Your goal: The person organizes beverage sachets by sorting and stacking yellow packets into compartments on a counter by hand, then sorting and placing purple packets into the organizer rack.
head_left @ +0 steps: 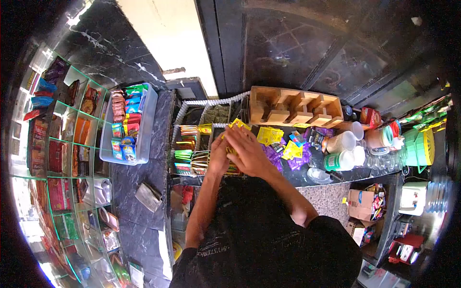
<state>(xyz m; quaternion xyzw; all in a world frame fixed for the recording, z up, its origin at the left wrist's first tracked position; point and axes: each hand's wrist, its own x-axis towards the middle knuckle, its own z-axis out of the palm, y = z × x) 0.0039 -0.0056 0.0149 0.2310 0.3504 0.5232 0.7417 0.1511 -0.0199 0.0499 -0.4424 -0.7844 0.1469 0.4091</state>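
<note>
My left hand (pixel 219 159) is closed around a bunch of small yellow sachets (pixel 238 124), whose edges show above my fingertips. Across them lies my right hand (pixel 246 152), its fingers pressed over the sachets and largely hiding them. Both hands are over the right side of a divided rack (pixel 211 102) with a white wrapped rim. Its compartments hold upright rows of sachets, among them green ones (pixel 183 154) and orange-brown ones (pixel 188 130). Just right of my hands, loose yellow sachets (pixel 270 136) lie with purple sachets (pixel 274 157) on the dark counter.
A wooden compartment box (pixel 295 106) stands behind the loose sachets. Jars (pixel 342 142) and a green basket (pixel 417 148) are to the right. On the left are a clear plastic bin (pixel 152 110) of packets, a folded cloth-like item (pixel 149 197) and glass shelving (pixel 72 140).
</note>
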